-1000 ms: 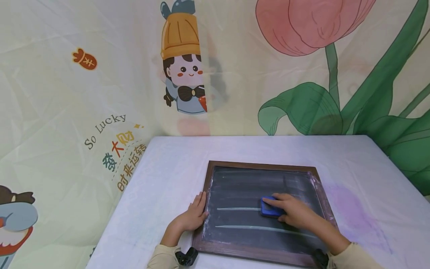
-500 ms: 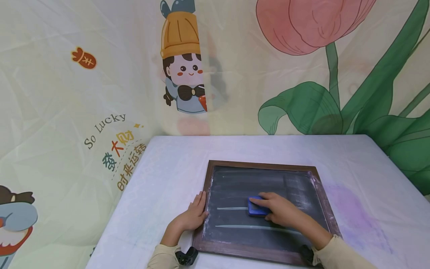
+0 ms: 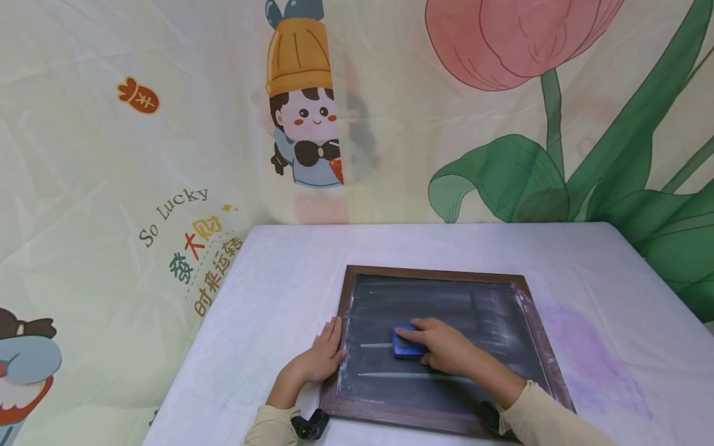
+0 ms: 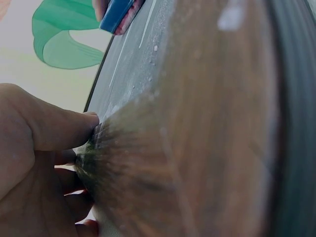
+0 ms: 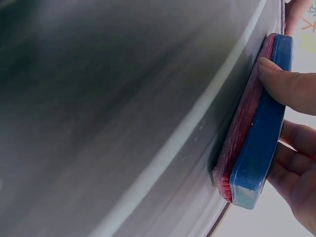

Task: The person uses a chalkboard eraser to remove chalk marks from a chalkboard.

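A blue chalkboard eraser [image 3: 408, 343] with a red felt underside [image 5: 247, 116] lies against the dark chalkboard [image 3: 413, 303]. My right hand [image 3: 452, 349] grips it, thumb along one side in the right wrist view and index finger stretched over its top in the head view. The eraser covers part of the upper chalk line [image 3: 375, 345]. A lower chalk line [image 3: 398, 375] runs partly behind my right wrist. My left hand [image 3: 318, 358] rests at the board's left edge, fingers extended along it and thumb touching the wooden frame [image 4: 197, 128].
The chalkboard lies on a table with a white cloth [image 3: 279, 279]. A purple stain [image 3: 586, 353] marks the cloth to the right. Behind the table hangs a printed backdrop [image 3: 390, 124]. Black wrist straps [image 3: 310, 425] sit by both cuffs.
My right hand has slid the eraser left along the upper chalk line, leaving a shorter piece of it visible. The left hand has stayed in place.
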### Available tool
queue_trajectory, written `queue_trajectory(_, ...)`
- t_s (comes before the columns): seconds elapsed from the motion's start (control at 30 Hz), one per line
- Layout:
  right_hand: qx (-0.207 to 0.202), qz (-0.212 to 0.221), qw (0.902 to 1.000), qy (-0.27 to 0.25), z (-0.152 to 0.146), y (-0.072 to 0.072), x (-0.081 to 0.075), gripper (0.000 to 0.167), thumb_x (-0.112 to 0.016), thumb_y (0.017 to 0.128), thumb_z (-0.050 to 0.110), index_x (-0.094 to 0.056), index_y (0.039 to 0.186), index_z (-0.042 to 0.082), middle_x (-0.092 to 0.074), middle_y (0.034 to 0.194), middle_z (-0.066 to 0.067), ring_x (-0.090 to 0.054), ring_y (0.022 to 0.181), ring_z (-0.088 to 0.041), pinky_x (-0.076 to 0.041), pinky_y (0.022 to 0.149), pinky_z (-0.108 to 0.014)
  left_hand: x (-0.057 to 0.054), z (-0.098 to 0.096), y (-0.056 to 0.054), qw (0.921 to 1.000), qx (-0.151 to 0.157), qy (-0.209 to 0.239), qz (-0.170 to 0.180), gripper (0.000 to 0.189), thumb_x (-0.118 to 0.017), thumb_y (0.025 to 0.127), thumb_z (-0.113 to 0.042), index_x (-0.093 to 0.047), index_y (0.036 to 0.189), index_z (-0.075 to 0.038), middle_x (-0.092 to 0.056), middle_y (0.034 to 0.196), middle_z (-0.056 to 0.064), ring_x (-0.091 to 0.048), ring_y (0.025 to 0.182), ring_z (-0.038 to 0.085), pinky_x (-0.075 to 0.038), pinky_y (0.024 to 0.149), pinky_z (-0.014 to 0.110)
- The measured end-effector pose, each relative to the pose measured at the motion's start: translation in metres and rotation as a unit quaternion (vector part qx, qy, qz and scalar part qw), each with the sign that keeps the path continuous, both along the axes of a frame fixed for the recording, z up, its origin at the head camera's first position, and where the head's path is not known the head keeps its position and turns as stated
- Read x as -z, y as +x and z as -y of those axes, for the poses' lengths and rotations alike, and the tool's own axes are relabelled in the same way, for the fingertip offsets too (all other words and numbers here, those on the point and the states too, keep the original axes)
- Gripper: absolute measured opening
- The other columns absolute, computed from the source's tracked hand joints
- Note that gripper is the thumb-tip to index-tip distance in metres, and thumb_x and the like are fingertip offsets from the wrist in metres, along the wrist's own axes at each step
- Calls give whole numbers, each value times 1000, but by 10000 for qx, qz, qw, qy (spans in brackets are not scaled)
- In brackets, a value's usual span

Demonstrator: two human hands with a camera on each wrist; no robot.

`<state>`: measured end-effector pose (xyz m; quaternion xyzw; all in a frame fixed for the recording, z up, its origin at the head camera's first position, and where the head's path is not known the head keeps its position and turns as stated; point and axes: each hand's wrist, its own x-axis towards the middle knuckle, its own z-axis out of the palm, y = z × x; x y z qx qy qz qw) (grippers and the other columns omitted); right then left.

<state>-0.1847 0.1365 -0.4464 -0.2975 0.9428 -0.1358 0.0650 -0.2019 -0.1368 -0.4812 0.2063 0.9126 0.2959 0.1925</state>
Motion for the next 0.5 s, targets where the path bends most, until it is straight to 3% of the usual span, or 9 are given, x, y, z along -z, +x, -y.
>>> queue_trajectory(0.5,-72,-174,9997,169,28,-5,1,63,-75,72,11,-53,130,18,-54,125,-19,-52,113,-35,-46,90,-46,-2,0,0,10000,8,17,38,63,-41,94,-11,-5,141,13,-5,148,32,-4,138,44,-10,108,59)
